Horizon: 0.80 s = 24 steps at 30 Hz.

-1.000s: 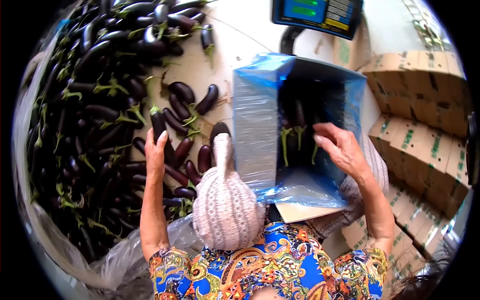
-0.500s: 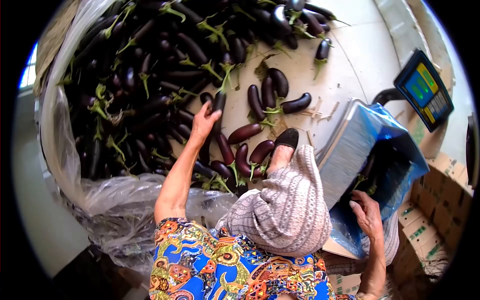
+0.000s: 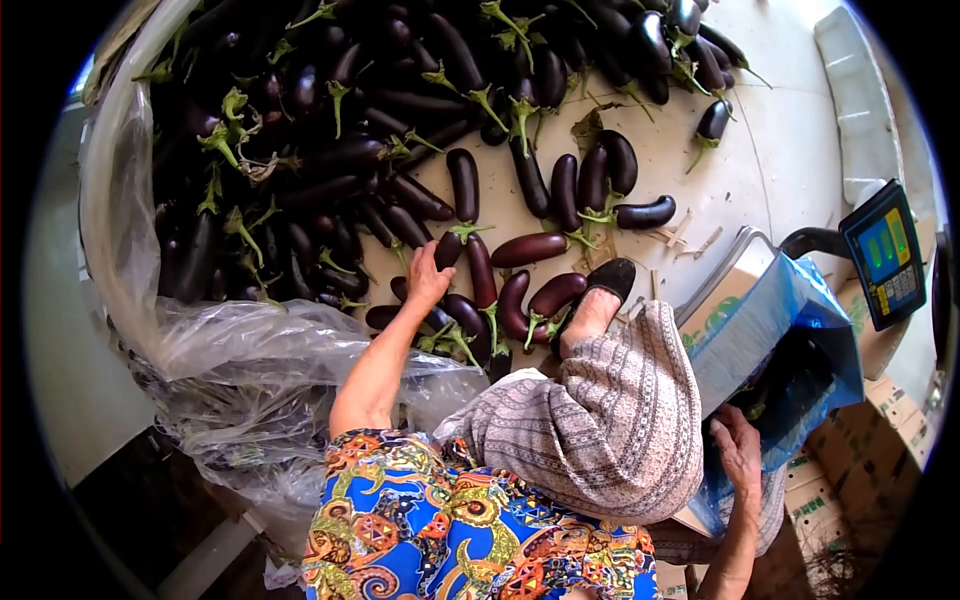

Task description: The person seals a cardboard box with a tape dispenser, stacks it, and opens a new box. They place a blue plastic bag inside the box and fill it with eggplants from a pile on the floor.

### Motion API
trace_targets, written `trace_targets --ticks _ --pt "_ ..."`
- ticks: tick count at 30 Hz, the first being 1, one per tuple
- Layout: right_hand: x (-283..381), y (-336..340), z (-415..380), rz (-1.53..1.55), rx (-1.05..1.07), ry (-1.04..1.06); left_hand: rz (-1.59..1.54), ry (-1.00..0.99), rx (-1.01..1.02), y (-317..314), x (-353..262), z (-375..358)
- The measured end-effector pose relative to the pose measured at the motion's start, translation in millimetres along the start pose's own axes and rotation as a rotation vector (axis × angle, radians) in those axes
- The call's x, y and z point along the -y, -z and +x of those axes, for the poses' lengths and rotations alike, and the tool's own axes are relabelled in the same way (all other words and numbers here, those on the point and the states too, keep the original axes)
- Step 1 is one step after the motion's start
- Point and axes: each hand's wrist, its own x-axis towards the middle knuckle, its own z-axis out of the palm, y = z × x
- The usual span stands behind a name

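My left hand (image 3: 430, 279) has its fingers closed around a dark purple eggplant (image 3: 448, 250) on the floor, its green stem pointing right. Several loose eggplants lie around it, among them a reddish-purple eggplant (image 3: 530, 249) and a curved eggplant (image 3: 645, 212). On the right, my right hand (image 3: 738, 448) hangs at the near side of a carton lined with blue plastic (image 3: 735, 345). Its fingers are loosely bent and apart, with nothing visible in them. Eggplants (image 3: 790, 375) lie in shadow inside the liner.
A large eggplant heap (image 3: 330, 150) fills the upper left, bordered by clear plastic sheeting (image 3: 260, 345). A scale display (image 3: 883, 255) stands beyond the carton. My shoe (image 3: 612, 280) is near the loose eggplants. Stacked cartons (image 3: 815, 500) stand at lower right.
The view has shifted, so the heap appears farther up and right. My left hand has moved nearer to me, from one eggplant to another. My right hand stays by the carton.
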Motion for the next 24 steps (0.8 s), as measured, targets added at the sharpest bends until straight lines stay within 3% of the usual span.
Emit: trace_targets --ticks 4,6,8,10,12,14,17,20,24 --pt "-1.5 3.8 -1.2 0.059 -0.009 -0.08 -0.144 0.098 -0.201 -4.4 -7.2 33.7" --pt "-0.3 2.4 0.6 0.059 -0.017 -0.075 0.033 -0.062 -0.345 16.9 -60.2 42.0" --pt "3.4 -0.2 4.2 0.075 -0.012 -0.062 -0.003 -0.203 -0.362 12.9 -91.4 53.7" --pt "5.6 -2.6 4.6 0.101 0.012 -0.061 -0.148 -0.455 -0.271 7.3 -128.7 61.3" --pt "-4.7 -5.8 5.3 0.1 0.008 -0.031 -0.207 -0.467 -0.061 -21.4 -157.4 71.5" --pt "-4.3 -6.0 5.8 0.116 0.02 -0.063 -0.26 -0.454 -0.057 -63.9 -186.6 86.6" --pt "0.2 -6.2 4.7 0.095 0.018 -0.068 -0.038 -0.478 -0.193 -114.8 -224.6 112.9" --pt "-0.7 -4.5 2.1 0.065 0.034 -0.059 0.13 -0.344 -0.048 -138.3 -251.6 129.5" --pt "5.7 -0.8 -3.3 0.086 0.014 -0.078 -0.03 -0.211 0.053 -130.3 -259.7 152.8"
